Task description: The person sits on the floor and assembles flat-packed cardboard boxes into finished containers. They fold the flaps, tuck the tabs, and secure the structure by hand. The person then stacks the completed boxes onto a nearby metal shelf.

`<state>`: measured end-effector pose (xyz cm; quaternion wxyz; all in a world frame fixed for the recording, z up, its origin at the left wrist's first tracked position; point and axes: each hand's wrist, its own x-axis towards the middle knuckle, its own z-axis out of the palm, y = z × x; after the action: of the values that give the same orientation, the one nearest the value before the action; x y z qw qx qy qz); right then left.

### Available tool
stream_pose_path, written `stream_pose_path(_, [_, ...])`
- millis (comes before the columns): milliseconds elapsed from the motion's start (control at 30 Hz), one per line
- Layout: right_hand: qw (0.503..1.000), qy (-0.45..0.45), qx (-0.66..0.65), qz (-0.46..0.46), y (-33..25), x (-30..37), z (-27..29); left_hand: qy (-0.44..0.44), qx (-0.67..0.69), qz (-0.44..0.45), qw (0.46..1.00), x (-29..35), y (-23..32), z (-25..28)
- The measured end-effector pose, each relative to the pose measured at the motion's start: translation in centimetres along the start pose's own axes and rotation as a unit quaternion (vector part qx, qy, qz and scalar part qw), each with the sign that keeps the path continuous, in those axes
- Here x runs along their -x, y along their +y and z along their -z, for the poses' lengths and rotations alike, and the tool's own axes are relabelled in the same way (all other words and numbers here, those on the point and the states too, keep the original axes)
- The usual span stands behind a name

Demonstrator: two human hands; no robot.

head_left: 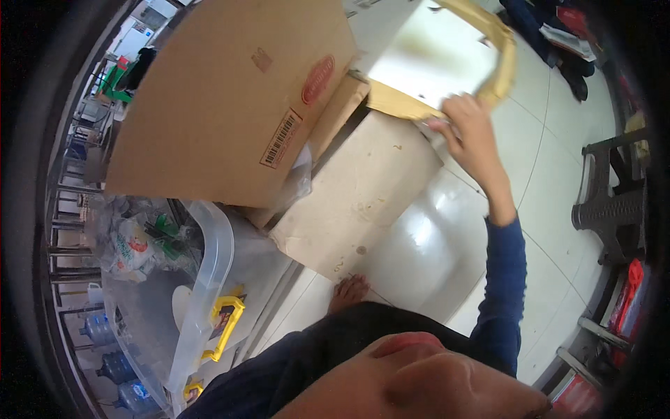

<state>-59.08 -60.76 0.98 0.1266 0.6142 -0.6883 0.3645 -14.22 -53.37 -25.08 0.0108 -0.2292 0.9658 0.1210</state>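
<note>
- Yellow-edged white panel (434, 56) was top right of centre, past the flat cardboard sheet (363, 202), above or on the tiled floor (551, 188); resting or lifted, couldn't tell.
- Hands: right hand (471, 133) gripped the panel's near corner, fingers bent around the yellow border; left was out of frame, grip unknown.
- Progress, judged: border already on along the visible sides, panel grasped and not yet let go; what was left couldn't be told.
- Nearby, to the left: big brown carton (230, 91), clear plastic bin (218, 244).
</note>
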Motion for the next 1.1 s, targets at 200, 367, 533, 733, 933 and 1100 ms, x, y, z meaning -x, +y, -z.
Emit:
stream_pose_path(200, [0.991, 0.048, 0.029, -0.119, 2.9, 13.7, 4.5, 0.108, -0.018, -0.058, 0.992, 0.2, -0.8, -2.2])
stream_pose_path(367, [0.946, 0.013, 0.066, -0.318, -0.1, 25.7, 8.3, -0.157, 0.03, 0.054, 0.986, -2.1, 1.7, 3.6])
stream_pose_path(533, [0.947, -0.056, 0.155, -0.277, -2.5, 24.6, 12.9, 0.048, 0.003, -0.054, 0.997, -1.3, 0.6, 2.1])
stream_pose_path(733, [0.913, -0.267, 0.082, -0.297, 0.8, 27.1, 14.6, 0.029, -0.019, -0.067, 0.997, -2.1, -1.4, 3.3])
stream_pose_path(933, [0.971, -0.102, 0.167, -0.14, 0.5, 33.4, 13.2, 0.018, -0.017, -0.06, 0.998, -1.8, -1.0, 3.6])
stream_pose_path(1100, [0.972, -0.063, 0.161, -0.158, 0.5, 33.3, 11.5, 0.049, -0.006, -0.065, 0.997, -2.4, -1.2, 4.0])
